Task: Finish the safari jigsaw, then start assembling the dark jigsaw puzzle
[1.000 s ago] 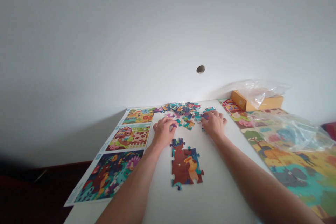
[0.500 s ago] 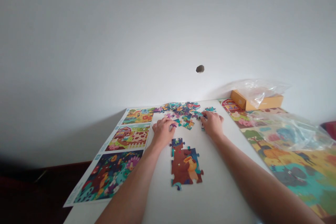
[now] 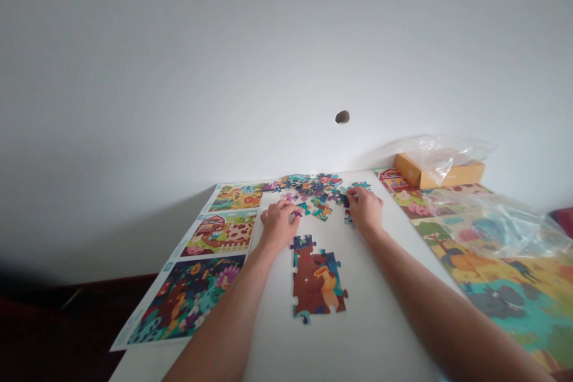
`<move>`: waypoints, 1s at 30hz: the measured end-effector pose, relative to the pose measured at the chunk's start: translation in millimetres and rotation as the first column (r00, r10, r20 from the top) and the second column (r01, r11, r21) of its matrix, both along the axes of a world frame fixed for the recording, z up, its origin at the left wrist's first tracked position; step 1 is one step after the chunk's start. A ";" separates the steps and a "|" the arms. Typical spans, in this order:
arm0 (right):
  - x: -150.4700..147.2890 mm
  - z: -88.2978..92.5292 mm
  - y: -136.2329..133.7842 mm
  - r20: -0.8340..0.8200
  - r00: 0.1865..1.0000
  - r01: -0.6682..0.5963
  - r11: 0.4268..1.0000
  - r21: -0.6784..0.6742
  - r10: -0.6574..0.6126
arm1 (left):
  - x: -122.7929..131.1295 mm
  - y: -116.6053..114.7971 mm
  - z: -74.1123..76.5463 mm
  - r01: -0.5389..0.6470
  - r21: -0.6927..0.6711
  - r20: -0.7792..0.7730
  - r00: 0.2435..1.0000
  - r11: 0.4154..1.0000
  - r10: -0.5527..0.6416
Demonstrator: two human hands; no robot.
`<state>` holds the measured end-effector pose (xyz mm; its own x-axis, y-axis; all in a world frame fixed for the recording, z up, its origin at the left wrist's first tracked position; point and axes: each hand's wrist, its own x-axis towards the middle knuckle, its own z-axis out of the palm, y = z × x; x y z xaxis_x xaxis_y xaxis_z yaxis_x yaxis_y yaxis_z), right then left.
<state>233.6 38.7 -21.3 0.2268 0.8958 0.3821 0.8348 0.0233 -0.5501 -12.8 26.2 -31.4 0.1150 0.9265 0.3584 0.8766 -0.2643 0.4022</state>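
Note:
My left hand (image 3: 280, 225) is closed at the left of the loose pieces, with a small purple puzzle piece (image 3: 297, 213) at its fingertips. Over on the right side, my right hand (image 3: 366, 210) pinches a dark puzzle piece (image 3: 344, 199) by its edge. Between and beyond the hands lies a heap of loose puzzle pieces (image 3: 308, 184), many overlapping. Nearer to me, a joined puzzle section (image 3: 313, 283) shows a brown bear and a yellow-orange pot; it lies flat, and neither hand touches it.
A printed picture sheet (image 3: 224, 233) with three scenes lies along the left edge of the white table (image 3: 371, 334). To the right are a large finished-looking animal picture (image 3: 505, 298), a clear plastic bag (image 3: 505, 227) and a yellow box (image 3: 456, 175). A wall rises behind.
My right hand shifts very slightly, and the piece at its fingertips now looks dark where it showed teal. My left hand stays in nearly the same place.

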 end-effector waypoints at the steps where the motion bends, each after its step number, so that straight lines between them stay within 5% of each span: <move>1: -0.2 -0.6 0.1 0.011 1.000 -0.012 1.000 -0.005 0.012 | 0.5 -0.5 1.0 -0.002 -0.006 -0.004 1.000 1.000 0.001; 6: -4.8 -3.6 -1.0 0.100 0.975 -0.197 0.980 -0.039 0.200 | 3.6 -3.9 6.0 -0.023 -0.040 -0.056 0.998 0.999 0.021; 10: -14.5 -3.6 -7.5 0.195 0.831 -0.507 0.854 -0.121 0.521 | 4.7 -6.2 6.5 0.011 -0.081 -0.135 0.991 0.997 -0.021; 12: -18.4 -3.3 -10.3 0.213 0.774 -0.564 0.802 -0.197 0.597 | 4.7 -6.3 5.6 0.022 -0.084 -0.154 0.988 0.996 -0.034; 30: -15.8 -1.0 -6.9 0.196 0.903 -0.361 0.923 -0.133 0.381 | 5.1 -4.2 2.5 -0.110 -0.041 -0.173 0.980 0.993 0.101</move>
